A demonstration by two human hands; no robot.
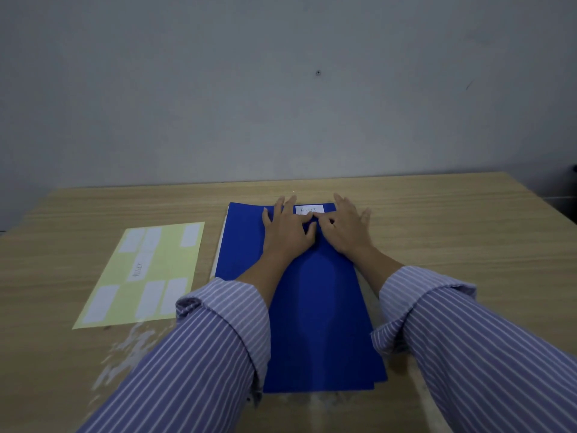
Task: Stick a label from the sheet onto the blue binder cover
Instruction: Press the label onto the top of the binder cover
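Note:
The blue binder [315, 307] lies flat on the wooden table, its long side running away from me. A white label [309, 210] with handwriting sits on the cover near its far edge. My left hand [285, 229] rests palm down on the cover, fingers spread, with its thumb by the label's near edge. My right hand [346, 228] lies flat beside it, index finger touching the label's lower edge. Neither hand holds anything. The yellow label sheet [146, 273] lies to the left of the binder with several white labels on it.
The wooden table [468, 232] runs to a grey wall at the back. A dark object [574, 170] shows at the far right edge. Striped shirt sleeves cover both forearms.

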